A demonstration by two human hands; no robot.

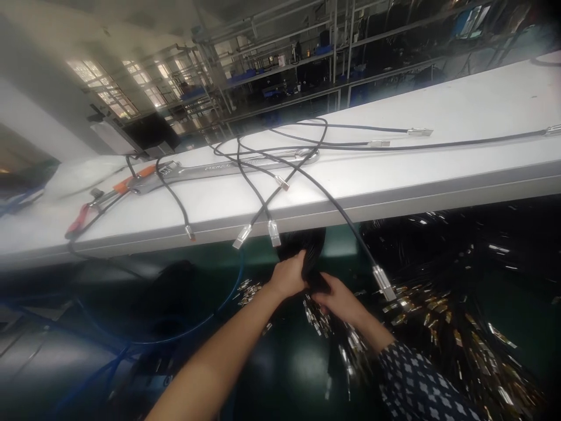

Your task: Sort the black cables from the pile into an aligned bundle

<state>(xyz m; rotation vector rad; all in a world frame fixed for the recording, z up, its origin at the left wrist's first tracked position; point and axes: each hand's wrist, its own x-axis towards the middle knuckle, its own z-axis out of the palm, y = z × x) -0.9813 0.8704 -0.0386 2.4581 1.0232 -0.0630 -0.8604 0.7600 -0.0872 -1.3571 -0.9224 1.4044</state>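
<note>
Below the table's front edge, my left hand [289, 275] is closed around a thick bundle of black cables [312, 248]. My right hand [339, 299] grips the same bundle slightly lower and to the right. Silver connectors [315, 318] fan out beneath both hands, partly blurred. The bundle's upper part disappears behind the table edge. Above the hands, loose black cables with metal plugs [274, 233] hang over the edge, and one longer cable's plug [384, 283] dangles to the right of my right hand.
On the white table [438, 175] lie a large combination wrench [210, 169] and a tool with red and orange handles [79, 221]. A big pile of black cables [460, 316] sits at lower right. A blue hose [175, 338] curves at lower left. Metal shelving [280, 76] stands behind.
</note>
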